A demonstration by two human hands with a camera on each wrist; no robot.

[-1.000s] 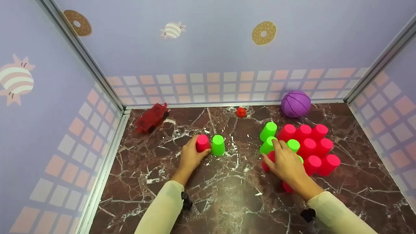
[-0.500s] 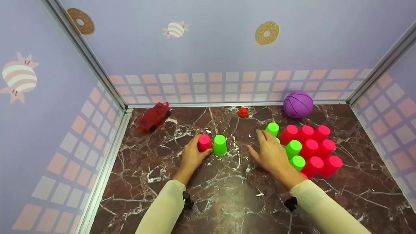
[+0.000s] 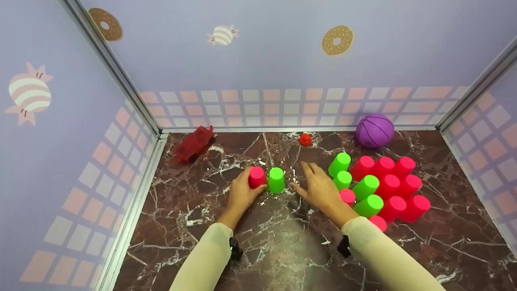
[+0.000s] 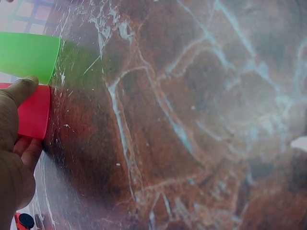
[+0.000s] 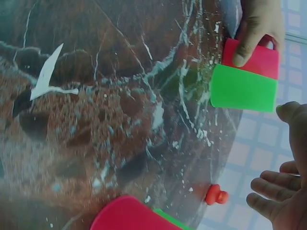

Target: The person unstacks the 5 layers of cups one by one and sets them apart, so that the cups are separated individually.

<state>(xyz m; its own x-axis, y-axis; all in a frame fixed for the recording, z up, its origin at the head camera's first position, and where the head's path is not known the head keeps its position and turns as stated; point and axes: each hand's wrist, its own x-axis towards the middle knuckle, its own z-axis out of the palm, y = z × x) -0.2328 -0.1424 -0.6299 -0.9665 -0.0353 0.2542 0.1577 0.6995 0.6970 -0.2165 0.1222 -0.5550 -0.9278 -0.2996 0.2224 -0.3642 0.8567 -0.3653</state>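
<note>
My left hand grips a pink cup that stands upside down on the marbled table. Its thumb and fingers wrap the cup's sides, as the left wrist view also shows. Just right of it stands an upside-down green cup, which the right wrist view shows close beside the pink one. My right hand hovers between that green cup and the larger group, fingers extended and holding nothing. In the group, green cups stand to the left of several pink cups. One pink cup is partly hidden behind my right hand.
A purple ball sits at the back right by the wall. A small red toy lies at the back middle, and a dark red toy vehicle at the back left. Patterned walls enclose the table at the back and sides.
My right hand has come away from the cup group and moved left towards the lone green cup. The left hand keeps its grip on the pink cup. The view has shifted slightly.
</note>
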